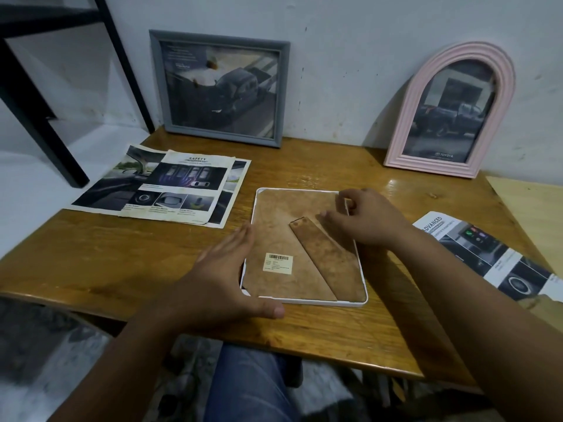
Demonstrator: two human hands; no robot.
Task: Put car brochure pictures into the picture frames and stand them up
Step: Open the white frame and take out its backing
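A white picture frame [307, 300] lies face down in the middle of the wooden table, its brown backing board [283, 220] and folded stand leg [327, 257] facing up. My left hand [222, 278] rests flat against the frame's left edge, fingers spread, thumb along the near corner. My right hand [362, 219] sits at the frame's upper right corner, fingertips pinching at the edge there. A grey frame [221, 86] and a pink arched frame [454, 114], each with a car picture inside, stand leaning on the wall.
Loose brochure pages [170, 185] lie at the table's left back. Another brochure sheet [490, 254] lies at the right edge. A black metal shelf leg [39, 117] stands to the left. The table [122, 260] ends just before my knees.
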